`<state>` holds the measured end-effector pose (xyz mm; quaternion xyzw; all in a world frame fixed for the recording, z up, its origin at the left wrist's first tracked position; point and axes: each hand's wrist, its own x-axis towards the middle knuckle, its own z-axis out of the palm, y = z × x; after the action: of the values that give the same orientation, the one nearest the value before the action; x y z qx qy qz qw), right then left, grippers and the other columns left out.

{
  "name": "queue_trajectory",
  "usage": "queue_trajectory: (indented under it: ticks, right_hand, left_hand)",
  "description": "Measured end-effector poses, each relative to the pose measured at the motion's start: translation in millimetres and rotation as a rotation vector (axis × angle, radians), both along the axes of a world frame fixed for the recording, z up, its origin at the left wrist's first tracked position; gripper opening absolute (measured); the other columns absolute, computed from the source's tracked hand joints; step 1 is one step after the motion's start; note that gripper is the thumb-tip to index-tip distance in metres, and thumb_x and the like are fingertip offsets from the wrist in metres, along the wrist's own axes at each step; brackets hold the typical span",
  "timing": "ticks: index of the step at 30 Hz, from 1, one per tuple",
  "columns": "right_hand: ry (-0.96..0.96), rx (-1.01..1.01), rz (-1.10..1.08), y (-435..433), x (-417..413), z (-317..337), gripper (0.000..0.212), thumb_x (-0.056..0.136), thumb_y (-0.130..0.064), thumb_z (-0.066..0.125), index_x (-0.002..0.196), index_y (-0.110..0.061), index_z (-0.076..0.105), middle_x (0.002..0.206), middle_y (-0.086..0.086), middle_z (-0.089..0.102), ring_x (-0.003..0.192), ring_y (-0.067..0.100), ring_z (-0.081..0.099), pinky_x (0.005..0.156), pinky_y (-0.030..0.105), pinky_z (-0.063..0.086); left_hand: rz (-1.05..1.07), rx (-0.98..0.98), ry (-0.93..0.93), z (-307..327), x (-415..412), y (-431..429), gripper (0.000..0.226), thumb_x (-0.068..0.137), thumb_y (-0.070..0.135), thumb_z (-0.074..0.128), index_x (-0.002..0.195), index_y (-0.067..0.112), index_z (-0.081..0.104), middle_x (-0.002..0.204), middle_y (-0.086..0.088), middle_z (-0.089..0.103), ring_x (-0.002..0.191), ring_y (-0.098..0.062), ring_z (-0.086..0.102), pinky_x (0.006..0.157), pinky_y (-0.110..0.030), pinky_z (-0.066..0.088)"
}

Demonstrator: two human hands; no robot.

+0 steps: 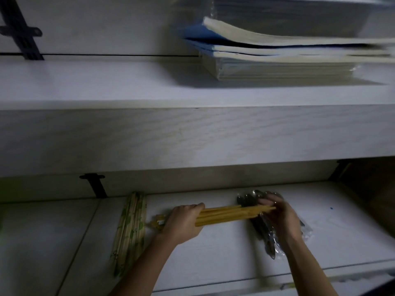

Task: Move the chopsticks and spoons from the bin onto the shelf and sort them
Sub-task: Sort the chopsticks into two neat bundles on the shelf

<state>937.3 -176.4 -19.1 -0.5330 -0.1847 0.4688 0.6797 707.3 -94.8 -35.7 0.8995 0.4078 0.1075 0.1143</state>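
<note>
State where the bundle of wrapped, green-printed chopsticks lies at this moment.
In the head view, the wrapped chopsticks lie on the lower shelf at lower left, just left of the left hand, below a black bracket.

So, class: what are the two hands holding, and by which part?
Both hold one bundle of yellow chopsticks. The left hand grips it near one end; the right hand pinches the other end, above the bagged spoons.
</note>
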Motion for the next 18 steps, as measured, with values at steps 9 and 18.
queue_trajectory:
  ticks: [9,18]
  right_hand:
    - [-0.166,0.21,0.5,9.2,-64.8,7.4,0.057,0.056,-0.014,0.078,0.11,-0.007,0.06,0.109,0.007,0.071,0.105,0.019,0.065,0.084,0.024,0.054]
    - [-0.4,0.18,0.513,30.1,-107.7,35.1,0.01,0.079,-0.01,0.069,0.087,-0.011,0.064,0.076,-0.004,0.066,0.076,0.008,0.066,0.073,0.019,0.054]
  left_hand:
    - [0.09,-0.438,-0.385,2.8,18.9,-9.9,0.024,0.074,0.022,0.06,0.098,0.024,0.061,0.085,0.003,0.068,0.083,-0.016,0.066,0.073,-0.034,0.056]
    - [0.266,-0.755,-0.839,-1.2,21.7,-24.9,0.042,0.078,0.002,0.068,0.097,0.035,0.05,0.093,0.01,0.061,0.093,-0.005,0.061,0.082,-0.022,0.053]
